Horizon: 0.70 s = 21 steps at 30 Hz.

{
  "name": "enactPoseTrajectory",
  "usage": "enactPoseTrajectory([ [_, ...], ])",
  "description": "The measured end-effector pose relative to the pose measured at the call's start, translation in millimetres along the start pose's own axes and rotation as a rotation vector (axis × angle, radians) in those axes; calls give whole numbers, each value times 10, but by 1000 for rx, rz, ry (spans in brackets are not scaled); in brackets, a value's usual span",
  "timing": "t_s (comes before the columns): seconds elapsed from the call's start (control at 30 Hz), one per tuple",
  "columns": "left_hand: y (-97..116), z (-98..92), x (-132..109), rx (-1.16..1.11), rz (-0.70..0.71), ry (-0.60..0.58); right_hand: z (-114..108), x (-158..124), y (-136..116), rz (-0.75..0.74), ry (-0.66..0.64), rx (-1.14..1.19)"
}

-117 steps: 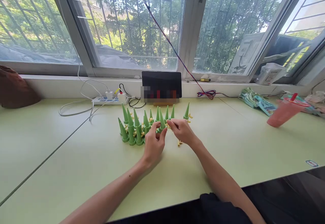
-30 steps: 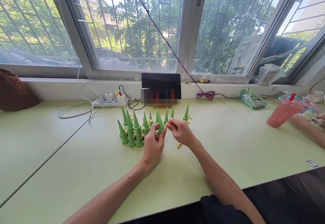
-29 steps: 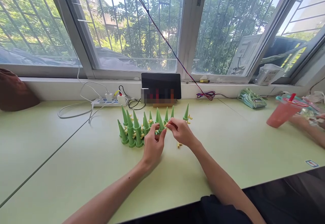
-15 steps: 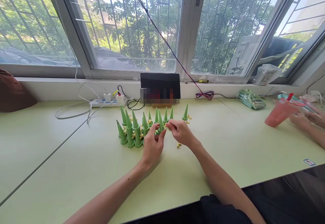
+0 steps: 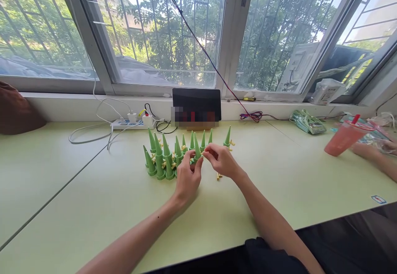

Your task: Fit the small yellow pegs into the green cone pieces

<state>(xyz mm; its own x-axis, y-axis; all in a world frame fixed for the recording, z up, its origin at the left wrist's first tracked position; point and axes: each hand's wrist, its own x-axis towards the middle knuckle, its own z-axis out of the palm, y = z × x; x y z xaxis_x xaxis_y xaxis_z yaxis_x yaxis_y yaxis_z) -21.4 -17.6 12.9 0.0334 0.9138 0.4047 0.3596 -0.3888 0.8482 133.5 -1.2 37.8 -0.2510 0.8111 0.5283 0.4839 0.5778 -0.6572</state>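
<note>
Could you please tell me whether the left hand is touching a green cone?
Touching. In the head view the left hand pinches one cone at its base, no gap showing.

Window-side workroom (long shared table)

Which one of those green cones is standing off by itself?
The lone cone just beyond the right hand; the other cones stand bunched to its left, with the held cone among them.
</note>
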Motion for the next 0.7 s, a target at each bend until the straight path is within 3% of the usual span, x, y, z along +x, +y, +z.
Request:
enactPoseTrajectory([
  [0.7, 34, 7, -42, -36, 14, -24, 14, 12, 38, -18, 11, -87],
])
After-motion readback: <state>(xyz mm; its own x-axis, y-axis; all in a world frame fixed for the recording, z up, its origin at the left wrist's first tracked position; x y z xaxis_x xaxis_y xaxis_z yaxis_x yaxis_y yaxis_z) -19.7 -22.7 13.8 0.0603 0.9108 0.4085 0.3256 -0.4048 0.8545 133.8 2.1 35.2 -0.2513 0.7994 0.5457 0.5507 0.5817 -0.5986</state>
